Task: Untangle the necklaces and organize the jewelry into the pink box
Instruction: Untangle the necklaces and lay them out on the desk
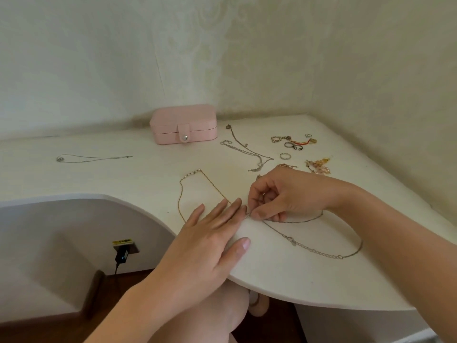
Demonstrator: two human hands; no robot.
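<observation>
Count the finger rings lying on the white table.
3 clearly: a lone silver ring right of the tangled chains; a second silver ring and a dark ring side by side in the cluster beyond it. More may be hidden among those trinkets.
</observation>
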